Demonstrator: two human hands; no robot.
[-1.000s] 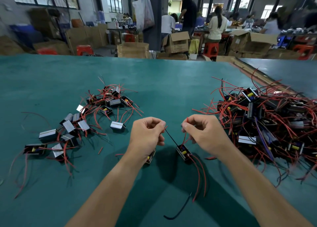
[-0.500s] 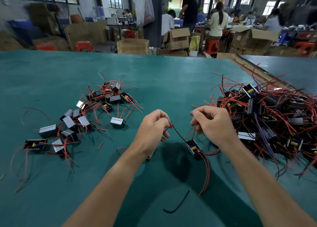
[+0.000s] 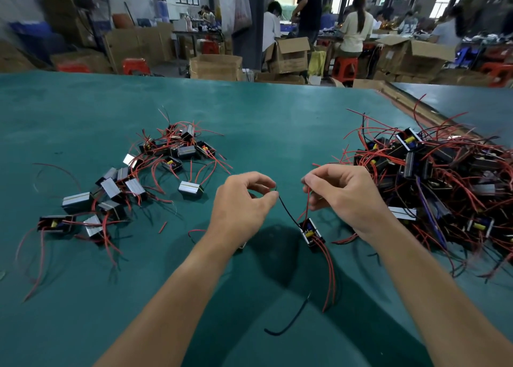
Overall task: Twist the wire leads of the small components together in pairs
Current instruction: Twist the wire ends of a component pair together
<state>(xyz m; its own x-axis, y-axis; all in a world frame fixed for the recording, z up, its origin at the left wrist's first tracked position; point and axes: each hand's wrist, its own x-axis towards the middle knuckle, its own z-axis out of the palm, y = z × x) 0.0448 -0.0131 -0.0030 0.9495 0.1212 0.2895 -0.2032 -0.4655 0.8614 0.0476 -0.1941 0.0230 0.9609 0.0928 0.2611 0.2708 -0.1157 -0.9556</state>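
Head view, left hand point(image 3: 244, 200) pinching a thin black lead point(image 3: 288, 212), right hand point(image 3: 344, 197) pinching a glossy red lead point(image 3: 308, 205), both running to a small boxy black component point(image 3: 312, 232) low between the hands, matte teal table point(image 3: 263, 122), foil-faced pile point(image 3: 133, 183) left, tangled red-wired heap point(image 3: 444, 178) right

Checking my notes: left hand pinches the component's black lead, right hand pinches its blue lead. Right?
No. The head view shows the right hand pinching a red lead, not blue; the left hand does pinch the black lead of the component.

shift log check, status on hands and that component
Left hand pinches black wire lead. Right hand pinches red wire lead. Small black box component between them, leads apart. Component piles aside.
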